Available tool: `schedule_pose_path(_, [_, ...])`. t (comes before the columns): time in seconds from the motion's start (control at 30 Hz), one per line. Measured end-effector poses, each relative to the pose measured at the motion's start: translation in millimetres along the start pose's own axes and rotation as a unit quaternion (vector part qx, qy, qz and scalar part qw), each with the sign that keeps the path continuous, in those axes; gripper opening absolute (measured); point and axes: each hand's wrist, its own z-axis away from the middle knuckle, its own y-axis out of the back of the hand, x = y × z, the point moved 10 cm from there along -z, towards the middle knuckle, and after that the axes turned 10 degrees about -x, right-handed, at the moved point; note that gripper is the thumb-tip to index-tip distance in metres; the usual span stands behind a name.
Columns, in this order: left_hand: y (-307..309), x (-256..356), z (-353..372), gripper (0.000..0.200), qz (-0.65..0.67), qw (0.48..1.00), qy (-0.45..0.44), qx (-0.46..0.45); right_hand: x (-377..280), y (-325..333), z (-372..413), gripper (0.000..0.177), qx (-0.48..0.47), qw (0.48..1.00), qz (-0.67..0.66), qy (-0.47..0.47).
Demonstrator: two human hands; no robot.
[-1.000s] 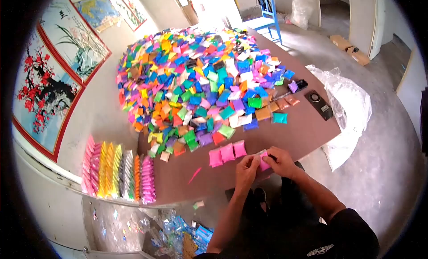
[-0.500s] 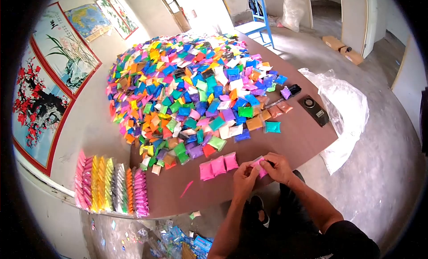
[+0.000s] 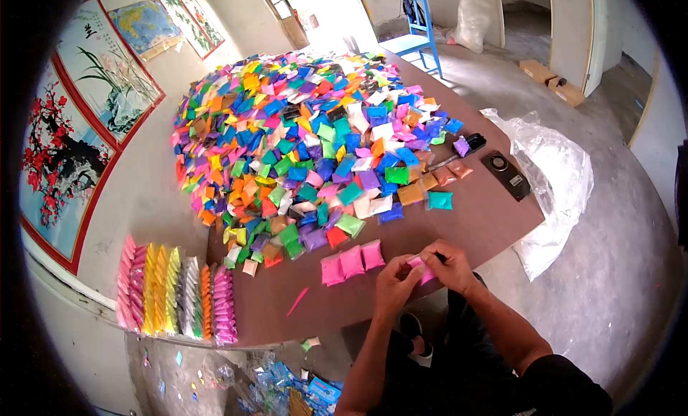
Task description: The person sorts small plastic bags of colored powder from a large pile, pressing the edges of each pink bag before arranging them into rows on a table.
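Note:
Both my hands meet over the near edge of the brown table (image 3: 487,222). My left hand (image 3: 395,282) and my right hand (image 3: 448,263) pinch the same small pink packet (image 3: 420,266) between their fingers. Just left of them, three pink packets (image 3: 351,262) lie side by side in a row on the table. Beyond that row spreads a huge heap of small packets in many colours (image 3: 301,129), covering most of the tabletop.
Sorted rows of packets by colour (image 3: 175,290) stand at the table's left end. A black device (image 3: 507,174) lies near the right edge, beside a clear plastic bag (image 3: 559,179) on the floor. A blue chair (image 3: 421,29) stands at the far end. Scraps litter the floor below.
My hands stay together on the pink packet with only small finger shifts. The view has shifted slightly; nothing on the table has moved.

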Motion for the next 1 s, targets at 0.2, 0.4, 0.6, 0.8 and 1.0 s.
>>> schedule_pose_path(0.2, [1.0, -8.1, 1.4, 0.019, -0.038, 0.999, 0.025, -0.02, -7.8, 4.1, -1.0, 0.009, 0.018, 0.999, 0.0, 0.033])
schedule_pose_path(0.4, [4.5, -10.6, 2.3, 0.017, -0.045, 0.998, -0.001, -0.031, 4.1, -7.1, -1.8, 0.014, -0.048, 0.995, -0.039, -0.077])
schedule_pose_path(0.6, [-4.5, 6.4, 4.7, 0.02, -0.033, 0.999, -0.01, -0.014, 14.1, -4.1, 3.0, 0.014, -0.021, 0.995, -0.075, -0.062])
schedule_pose_path(0.8, [0.0, 4.4, 6.1, 0.022, -0.068, 0.998, 0.005, -0.01, 3.1, 0.4, 1.1, 0.014, -0.002, 0.997, -0.044, -0.063])
schedule_pose_path(1.0, [7.9, -10.2, 2.2, 0.023, -0.029, 0.999, -0.042, 0.009, 16.6, -14.9, 0.3, 0.018, -0.074, 0.986, -0.078, -0.125])
